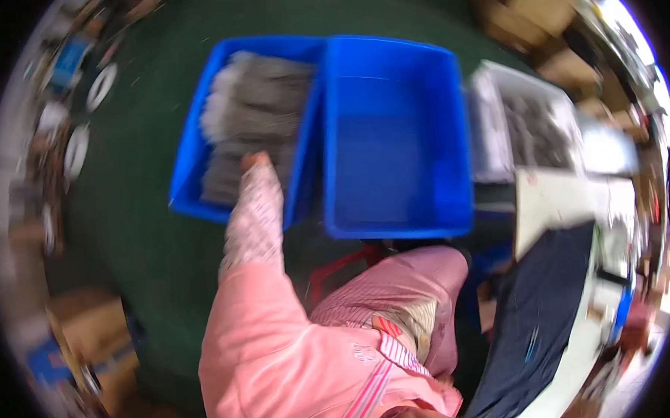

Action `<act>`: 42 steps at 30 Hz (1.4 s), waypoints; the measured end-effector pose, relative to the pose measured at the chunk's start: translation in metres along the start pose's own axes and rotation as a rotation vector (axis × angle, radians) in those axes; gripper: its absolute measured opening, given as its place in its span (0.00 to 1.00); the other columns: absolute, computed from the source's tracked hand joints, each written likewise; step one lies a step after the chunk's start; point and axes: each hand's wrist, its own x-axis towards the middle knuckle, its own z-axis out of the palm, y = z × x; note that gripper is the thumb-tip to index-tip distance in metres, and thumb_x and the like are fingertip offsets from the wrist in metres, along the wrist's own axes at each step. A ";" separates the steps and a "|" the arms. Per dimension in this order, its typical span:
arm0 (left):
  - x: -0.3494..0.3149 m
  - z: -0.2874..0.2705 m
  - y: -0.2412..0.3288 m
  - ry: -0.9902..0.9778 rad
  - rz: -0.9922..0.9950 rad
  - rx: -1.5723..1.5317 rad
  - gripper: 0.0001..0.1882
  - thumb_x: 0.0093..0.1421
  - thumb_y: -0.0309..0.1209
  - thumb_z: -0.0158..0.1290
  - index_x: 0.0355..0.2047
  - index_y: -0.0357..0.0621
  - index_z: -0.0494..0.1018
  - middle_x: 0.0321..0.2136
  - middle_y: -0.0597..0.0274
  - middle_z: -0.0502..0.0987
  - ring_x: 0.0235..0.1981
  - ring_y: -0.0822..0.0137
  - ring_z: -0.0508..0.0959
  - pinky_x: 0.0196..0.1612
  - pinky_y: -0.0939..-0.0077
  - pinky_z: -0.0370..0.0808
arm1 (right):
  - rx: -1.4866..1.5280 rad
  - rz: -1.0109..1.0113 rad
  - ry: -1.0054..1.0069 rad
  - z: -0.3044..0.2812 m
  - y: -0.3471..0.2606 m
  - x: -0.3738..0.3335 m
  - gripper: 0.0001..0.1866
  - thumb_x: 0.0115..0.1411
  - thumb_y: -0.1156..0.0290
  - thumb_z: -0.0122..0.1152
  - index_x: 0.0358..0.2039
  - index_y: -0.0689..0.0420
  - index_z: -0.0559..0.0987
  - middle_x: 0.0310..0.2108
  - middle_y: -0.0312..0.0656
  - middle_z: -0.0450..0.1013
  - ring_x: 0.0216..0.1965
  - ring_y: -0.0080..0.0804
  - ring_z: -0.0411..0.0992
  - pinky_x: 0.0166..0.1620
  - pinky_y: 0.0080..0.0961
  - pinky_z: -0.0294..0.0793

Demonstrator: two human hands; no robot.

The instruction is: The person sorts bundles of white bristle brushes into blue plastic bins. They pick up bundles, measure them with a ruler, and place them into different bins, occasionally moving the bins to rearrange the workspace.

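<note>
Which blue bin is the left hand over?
The leftmost blue rectangular bin, with grey fuzzy material below the left hand; the right blue rectangular bin has no hand over it.

From my position: right blue bin (pixel 393 94), passable from above | left blue bin (pixel 192 154), grey pile (pixel 267 100) obstructs | white crate (pixel 489 139) blocks right flank

No text can be read: toward six o'clock, the small mark (pixel 364 353) on the pink top (pixel 271 372) (lettering or ornament, I cannot tell) is too blurred to make out.
</note>
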 end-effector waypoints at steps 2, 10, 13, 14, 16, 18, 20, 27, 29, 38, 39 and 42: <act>-0.024 -0.003 -0.028 -0.024 0.159 -0.188 0.18 0.45 0.33 0.52 0.35 0.33 0.74 0.33 0.48 0.77 0.36 0.56 0.76 0.44 0.66 0.70 | -0.005 0.068 0.087 -0.007 0.022 0.002 0.09 0.55 0.70 0.50 0.27 0.63 0.73 0.23 0.42 0.72 0.27 0.32 0.69 0.30 0.30 0.70; -0.067 -0.020 -0.013 0.111 0.594 -0.165 0.15 0.42 0.24 0.44 0.29 0.36 0.77 0.29 0.49 0.77 0.32 0.58 0.76 0.40 0.68 0.71 | 0.045 0.569 0.502 0.005 0.045 0.039 0.18 0.53 0.58 0.50 0.39 0.54 0.74 0.36 0.51 0.73 0.41 0.48 0.71 0.44 0.36 0.68; -0.170 -0.044 0.045 -0.154 0.563 -0.493 0.18 0.45 0.29 0.47 0.38 0.36 0.73 0.36 0.47 0.75 0.36 0.56 0.75 0.43 0.69 0.71 | -0.011 0.525 0.560 0.010 0.071 0.030 0.15 0.52 0.60 0.49 0.38 0.51 0.75 0.36 0.47 0.73 0.40 0.47 0.71 0.42 0.37 0.70; -0.206 -0.053 0.065 -0.243 0.514 -0.541 0.18 0.46 0.29 0.48 0.39 0.36 0.73 0.36 0.48 0.75 0.35 0.57 0.75 0.42 0.70 0.71 | -0.011 0.464 0.585 0.014 0.084 0.031 0.14 0.52 0.60 0.49 0.37 0.52 0.75 0.35 0.47 0.74 0.39 0.48 0.71 0.41 0.37 0.70; -0.241 -0.056 0.090 -0.418 0.770 -0.720 0.17 0.48 0.27 0.50 0.39 0.34 0.71 0.34 0.51 0.75 0.33 0.60 0.74 0.38 0.72 0.72 | -0.015 0.383 0.560 0.015 0.054 0.040 0.14 0.51 0.60 0.53 0.34 0.53 0.76 0.31 0.48 0.74 0.35 0.46 0.73 0.39 0.37 0.70; -0.318 -0.041 0.107 -0.592 0.901 -0.646 0.17 0.50 0.28 0.51 0.40 0.34 0.70 0.36 0.52 0.74 0.34 0.62 0.74 0.38 0.73 0.71 | 0.077 0.239 0.561 0.010 0.039 0.014 0.11 0.51 0.63 0.54 0.31 0.55 0.77 0.28 0.49 0.74 0.33 0.45 0.73 0.37 0.35 0.71; -0.393 -0.046 0.123 -0.765 0.949 -0.715 0.16 0.52 0.28 0.50 0.41 0.33 0.69 0.38 0.53 0.72 0.37 0.63 0.73 0.41 0.75 0.71 | 0.189 0.058 0.544 0.017 0.020 0.008 0.08 0.51 0.67 0.54 0.29 0.56 0.77 0.26 0.49 0.73 0.30 0.44 0.73 0.34 0.34 0.70; -0.596 -0.063 0.120 -1.116 1.748 -0.634 0.11 0.52 0.23 0.51 0.37 0.41 0.72 0.36 0.57 0.74 0.38 0.61 0.73 0.45 0.72 0.67 | -0.032 -0.619 0.503 -0.015 -0.052 -0.008 0.04 0.47 0.73 0.59 0.25 0.58 0.76 0.19 0.43 0.71 0.21 0.39 0.69 0.27 0.32 0.64; -0.644 -0.067 0.120 -1.191 2.146 -0.537 0.17 0.47 0.27 0.55 0.40 0.44 0.71 0.41 0.55 0.73 0.46 0.56 0.70 0.50 0.67 0.63 | -0.014 -0.648 0.507 -0.020 -0.052 -0.007 0.04 0.46 0.74 0.60 0.24 0.57 0.75 0.18 0.43 0.70 0.21 0.38 0.68 0.27 0.31 0.63; -0.704 -0.001 0.096 -0.877 2.384 0.224 0.30 0.56 0.52 0.41 0.56 0.56 0.58 0.59 0.65 0.55 0.62 0.58 0.48 0.61 0.51 0.38 | 0.212 -0.454 0.426 -0.003 -0.025 -0.013 0.05 0.50 0.74 0.57 0.29 0.60 0.77 0.19 0.46 0.71 0.20 0.35 0.71 0.23 0.27 0.67; -0.703 0.002 0.097 -0.884 2.351 0.188 0.30 0.56 0.51 0.42 0.56 0.55 0.58 0.59 0.65 0.55 0.62 0.58 0.48 0.61 0.51 0.38 | 0.198 -0.445 0.389 0.002 -0.019 -0.015 0.06 0.50 0.73 0.57 0.28 0.60 0.77 0.20 0.46 0.72 0.20 0.36 0.71 0.24 0.27 0.67; -0.703 0.010 0.091 -0.908 2.289 0.119 0.29 0.55 0.49 0.43 0.55 0.53 0.60 0.58 0.66 0.56 0.62 0.60 0.49 0.61 0.52 0.39 | 0.189 -0.416 0.251 0.009 -0.026 -0.018 0.06 0.50 0.72 0.57 0.28 0.60 0.78 0.22 0.47 0.73 0.22 0.38 0.72 0.26 0.28 0.69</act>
